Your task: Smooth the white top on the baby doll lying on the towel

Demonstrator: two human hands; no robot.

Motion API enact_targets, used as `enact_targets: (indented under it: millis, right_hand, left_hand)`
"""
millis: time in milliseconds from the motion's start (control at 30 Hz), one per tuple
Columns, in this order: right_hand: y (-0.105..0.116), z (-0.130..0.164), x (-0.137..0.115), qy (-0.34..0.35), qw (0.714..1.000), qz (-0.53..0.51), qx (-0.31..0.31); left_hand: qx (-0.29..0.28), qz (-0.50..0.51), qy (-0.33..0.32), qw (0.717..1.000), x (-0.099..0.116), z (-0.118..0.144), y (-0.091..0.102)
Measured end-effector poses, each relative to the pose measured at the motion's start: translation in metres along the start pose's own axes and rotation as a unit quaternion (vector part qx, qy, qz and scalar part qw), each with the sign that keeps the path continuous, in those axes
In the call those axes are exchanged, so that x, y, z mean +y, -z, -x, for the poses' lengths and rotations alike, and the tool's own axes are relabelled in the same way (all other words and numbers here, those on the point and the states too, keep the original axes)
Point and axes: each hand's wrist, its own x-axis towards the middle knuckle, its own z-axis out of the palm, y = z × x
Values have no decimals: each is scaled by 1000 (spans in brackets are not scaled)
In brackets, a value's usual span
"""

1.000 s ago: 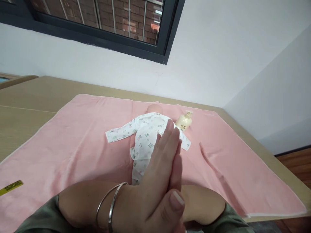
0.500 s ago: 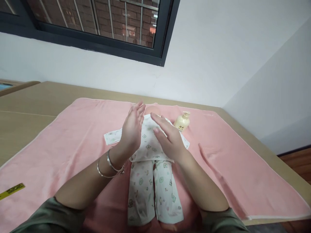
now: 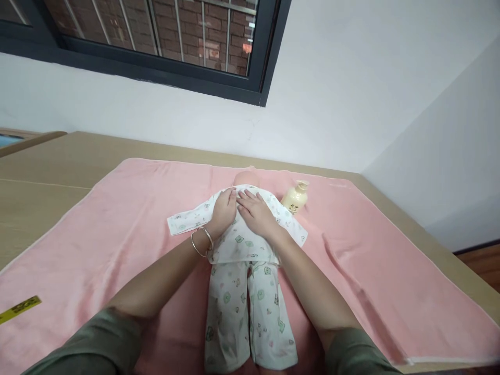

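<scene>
A baby doll (image 3: 247, 178) lies on a pink blanket (image 3: 128, 208), dressed in a white printed long-sleeved top (image 3: 240, 245) and matching trousers (image 3: 228, 312). My left hand (image 3: 224, 208), with bangles at its wrist, rests on the upper chest of the top; its fingers are stretched forward. Beside it, my right hand (image 3: 255, 211) lies flat on the chest with its fingers extended. The fingertips of both hands come close together at the middle, below the doll's head. Neither hand holds anything.
A cream pump bottle (image 3: 296, 197) lies tilted near the doll's arm at the right. A yellow strip with dark markings (image 3: 20, 309) is at the far left on the blanket. The wooden tabletop (image 3: 42, 172) borders a white wall (image 3: 312, 120) below a dark-framed window (image 3: 156, 60).
Both hands were raised above the doll with palms turned toward each other. They have come down and now lie on the chest of the top.
</scene>
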Motion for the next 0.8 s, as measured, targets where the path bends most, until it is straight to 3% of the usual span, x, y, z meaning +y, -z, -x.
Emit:
enact_targets:
  millis: [133,267,367,467,567,667,733,800]
  right_hand:
    - [0,-3,16,-47,999,-17,22]
    - [-6,1,-3,-139,989,41,39]
    - [-6,4,-18,-94,993,67,17]
    - [0,2,-12,-33,999,40,-13]
    - [6,-2,4,-96,995,22,1]
    - [6,-1,2,-166,985,50,21]
    - [2,2,-9,-156,985,74,21]
    - [-2,5,-20,-102,991,84,6]
  left_hand:
    - [8,-42,-30,999,-5,3,-3]
    - [14,-48,-33,998,-7,4,-5]
    - [16,-33,-41,998,-8,4,-4]
    - [15,-24,-44,999,-6,5,-4]
    - [21,-24,-33,999,-2,7,-3]
    - [21,-26,-30,999,-1,8,-3]
    - [18,-30,-33,999,-1,7,-4]
    - [17,-32,-30,999,-3,7,-5]
